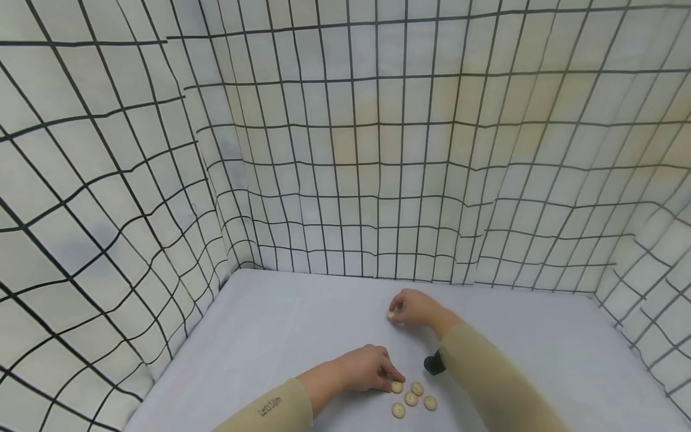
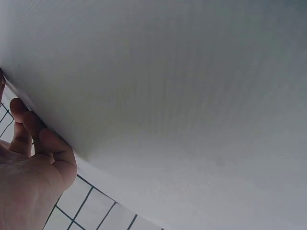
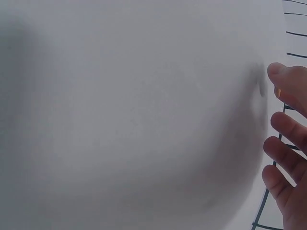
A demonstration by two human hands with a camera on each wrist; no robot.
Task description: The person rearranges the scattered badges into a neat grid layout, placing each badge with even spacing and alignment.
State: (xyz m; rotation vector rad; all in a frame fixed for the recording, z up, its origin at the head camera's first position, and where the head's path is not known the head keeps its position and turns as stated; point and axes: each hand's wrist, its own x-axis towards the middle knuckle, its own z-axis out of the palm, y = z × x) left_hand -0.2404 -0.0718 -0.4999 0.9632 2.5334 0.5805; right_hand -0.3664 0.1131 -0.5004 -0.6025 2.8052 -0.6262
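Note:
My right hand (image 1: 417,307), farther out over the white table, pinches a cream round button (image 1: 391,314) between thumb and fingers. In the right wrist view a small yellowish edge of that button (image 3: 277,92) shows by the thumb, while the other fingers are spread. Nearer to me, the left hand (image 1: 368,368) has thumb and index finger on a second cream button (image 1: 396,387) lying on the table. Several similar buttons (image 1: 411,398) lie just right of and below those fingertips. The left wrist view shows curled fingers (image 2: 55,143) against the table, with the pinched button hidden.
White cloth covers the table (image 1: 281,324). White walls with a black grid (image 1: 345,180) rise at the back and both sides. A small black object (image 1: 434,363) sits beside the right forearm, under the beige sleeve (image 1: 486,378).

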